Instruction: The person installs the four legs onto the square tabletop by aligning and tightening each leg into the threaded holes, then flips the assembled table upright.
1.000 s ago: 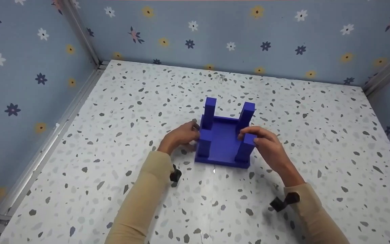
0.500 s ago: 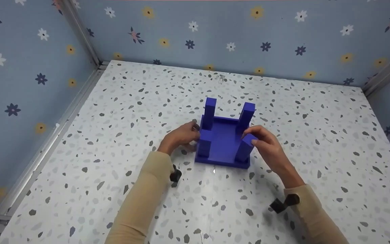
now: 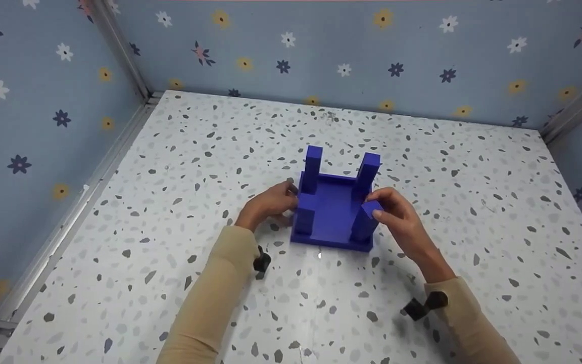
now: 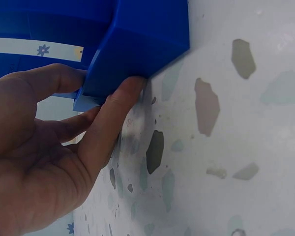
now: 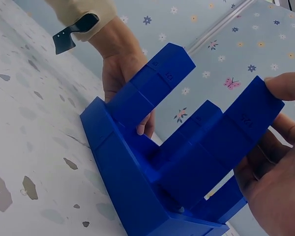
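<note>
A blue toy table lies upside down, its flat top [image 3: 334,210] on the work surface and its square legs pointing up. My right hand [image 3: 401,221] pinches the near right leg [image 3: 363,227] close to its upper end; the right wrist view shows the thumb against that leg [image 5: 243,125] and the fingers behind it. At the left side, my left hand [image 3: 272,199] holds the rim of the top, with the near left leg [image 3: 305,218] beside it. In the left wrist view, fingertips [image 4: 132,84] press the blue outer wall. Some left fingers are hidden behind it.
The work surface [image 3: 220,141] is white with grey flecks. Blue flowered panels [image 3: 311,50] stand at the back and sides, with a metal rail [image 3: 84,202] along the left edge. A black wrist mount [image 3: 425,305] hangs from the right sleeve.
The near right leg has turned about its length, its upper face now sitting at another angle. My right fingers and thumb have shifted with it. The left hand and table top stay put.
</note>
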Action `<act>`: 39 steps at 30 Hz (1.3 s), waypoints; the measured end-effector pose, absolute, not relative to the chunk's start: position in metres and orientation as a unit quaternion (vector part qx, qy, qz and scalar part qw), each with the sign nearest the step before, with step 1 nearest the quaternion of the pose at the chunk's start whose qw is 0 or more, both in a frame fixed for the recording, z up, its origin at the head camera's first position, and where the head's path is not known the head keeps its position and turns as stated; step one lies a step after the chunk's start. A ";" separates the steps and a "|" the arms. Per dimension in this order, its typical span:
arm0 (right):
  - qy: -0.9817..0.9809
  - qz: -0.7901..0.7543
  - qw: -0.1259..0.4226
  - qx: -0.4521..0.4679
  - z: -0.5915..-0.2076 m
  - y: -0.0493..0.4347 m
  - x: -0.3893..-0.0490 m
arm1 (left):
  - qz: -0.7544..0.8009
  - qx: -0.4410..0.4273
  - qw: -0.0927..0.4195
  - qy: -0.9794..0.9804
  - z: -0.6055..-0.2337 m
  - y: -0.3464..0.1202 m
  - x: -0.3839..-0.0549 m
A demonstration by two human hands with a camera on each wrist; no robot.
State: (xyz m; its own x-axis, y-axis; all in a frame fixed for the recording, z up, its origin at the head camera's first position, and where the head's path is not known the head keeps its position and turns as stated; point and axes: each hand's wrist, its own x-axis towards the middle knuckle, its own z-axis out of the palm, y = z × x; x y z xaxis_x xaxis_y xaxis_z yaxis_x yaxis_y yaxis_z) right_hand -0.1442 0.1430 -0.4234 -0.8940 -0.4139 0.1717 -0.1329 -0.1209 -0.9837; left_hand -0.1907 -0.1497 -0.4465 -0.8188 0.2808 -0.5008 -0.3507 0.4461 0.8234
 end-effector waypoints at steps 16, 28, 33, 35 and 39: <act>0.679 -0.703 0.071 -0.201 -0.425 0.143 -0.142 | 0.535 -0.028 0.297 0.790 -0.445 -0.147 -0.191; 0.685 -0.703 0.051 -0.184 -0.427 0.142 -0.140 | 0.523 -0.024 0.298 0.798 -0.445 -0.148 -0.190; 0.682 -0.706 0.054 -0.186 -0.427 0.142 -0.140 | 0.526 -0.024 0.297 0.797 -0.445 -0.148 -0.191; 0.676 -0.708 0.055 -0.196 -0.427 0.143 -0.140 | 0.527 -0.023 0.295 0.797 -0.445 -0.148 -0.191; 0.641 -0.731 0.061 -0.227 -0.429 0.145 -0.142 | 0.528 -0.022 0.293 0.796 -0.446 -0.147 -0.192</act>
